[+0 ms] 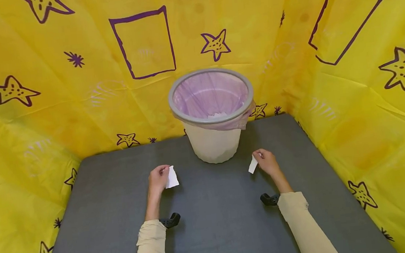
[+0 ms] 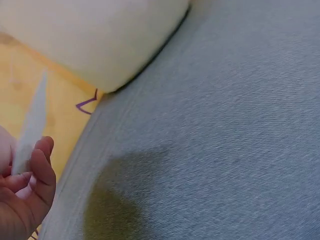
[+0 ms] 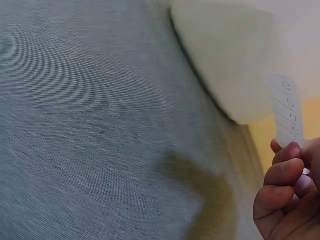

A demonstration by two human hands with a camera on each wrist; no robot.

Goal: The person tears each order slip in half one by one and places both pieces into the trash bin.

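Observation:
My left hand (image 1: pixel 158 178) pinches a piece of white paper (image 1: pixel 172 177) by its edge, held over the table left of the bin. In the left wrist view that paper (image 2: pixel 34 122) stands nearly edge-on between thumb and fingers. On the other side, my right hand (image 1: pixel 266 162) pinches a narrower strip of white paper (image 1: pixel 252 165). Pen marks show on this strip (image 3: pixel 287 107) in the right wrist view. Between and beyond the hands stands an upright white bin (image 1: pixel 214 139) with a grey rim, lined with a pinkish bag (image 1: pixel 199 94); white paper bits (image 1: pixel 217 115) lie inside it.
The bin rests near the back edge of a table with a grey cloth (image 1: pixel 212 223). Yellow fabric (image 1: pixel 91 72) with purple drawings encloses the back and both sides. A black strap-on device (image 1: pixel 171 220) is on the left wrist, another black device (image 1: pixel 269 199) on the right.

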